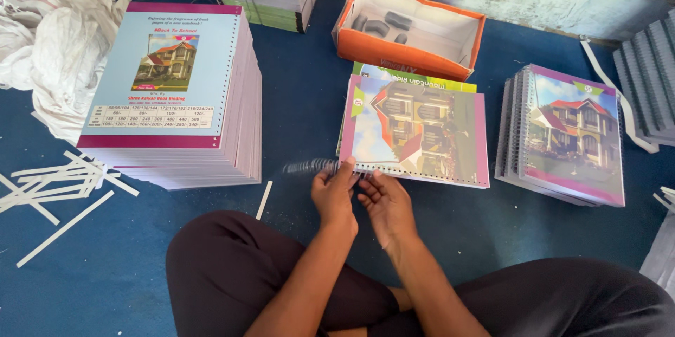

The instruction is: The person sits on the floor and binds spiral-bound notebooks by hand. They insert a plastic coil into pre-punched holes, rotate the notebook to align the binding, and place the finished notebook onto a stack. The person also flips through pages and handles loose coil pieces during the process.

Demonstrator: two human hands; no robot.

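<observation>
A notebook (418, 130) with a house picture on its cover lies flat on the blue floor in front of me, its punched edge toward me. A wire spiral (309, 166) sticks out to the left of that edge, blurred. My left hand (333, 193) pinches the spiral at the notebook's near left corner. Just to its right, my right hand (385, 203) rests with its fingers at the same punched edge. Whether the spiral sits in the holes is too blurred to tell.
A tall stack of unbound notebooks (176, 91) stands at the left. Bound notebooks (566, 133) are piled at the right, an open orange box (411, 28) behind. White paper strips (56, 189) litter the floor at left. My crossed legs (232, 274) fill the foreground.
</observation>
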